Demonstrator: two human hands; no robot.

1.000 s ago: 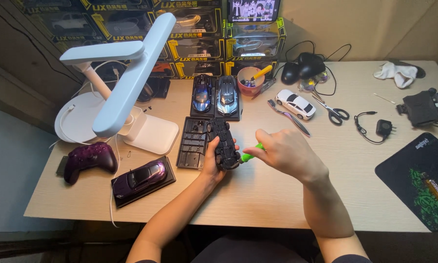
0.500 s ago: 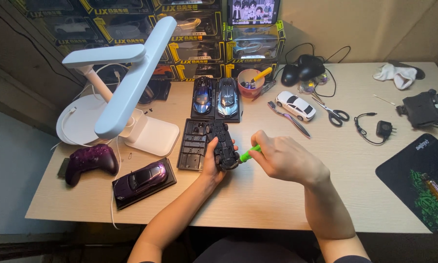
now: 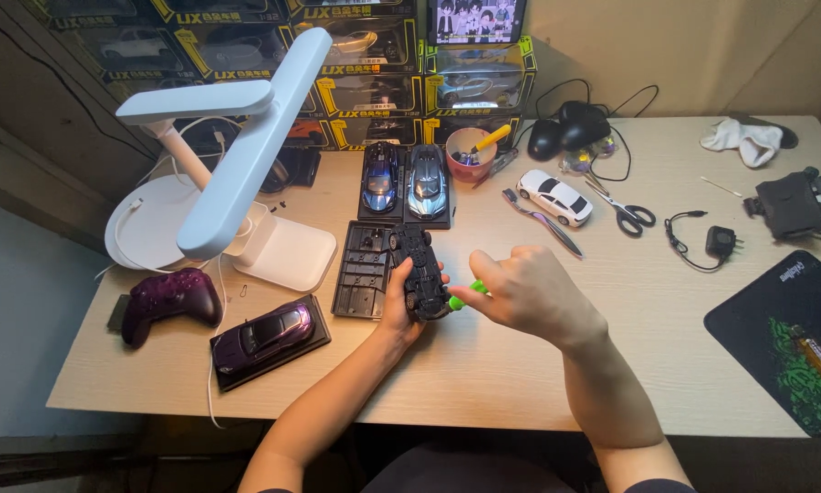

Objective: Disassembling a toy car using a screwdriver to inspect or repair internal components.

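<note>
My left hand (image 3: 397, 306) grips a black model car (image 3: 419, 269), turned underside up, just above the desk's middle. My right hand (image 3: 529, 292) is closed around a green-handled screwdriver (image 3: 466, 292) whose tip meets the car's rear underside. Right beside the car lies a black plastic base plate (image 3: 363, 279). The screwdriver's tip is hidden between hand and car.
A white desk lamp (image 3: 246, 155) stands at left, with a purple game controller (image 3: 168, 299) and a purple model car on a black base (image 3: 269, 333) in front. Two blue model cars (image 3: 403, 178), a white one (image 3: 554, 196), scissors (image 3: 625, 212), a red cup (image 3: 470, 151) and a mouse pad (image 3: 784, 338) lie around.
My right hand has shifted slightly on the screwdriver, as if turning it; the car stays in my left hand. The view has barely moved.
</note>
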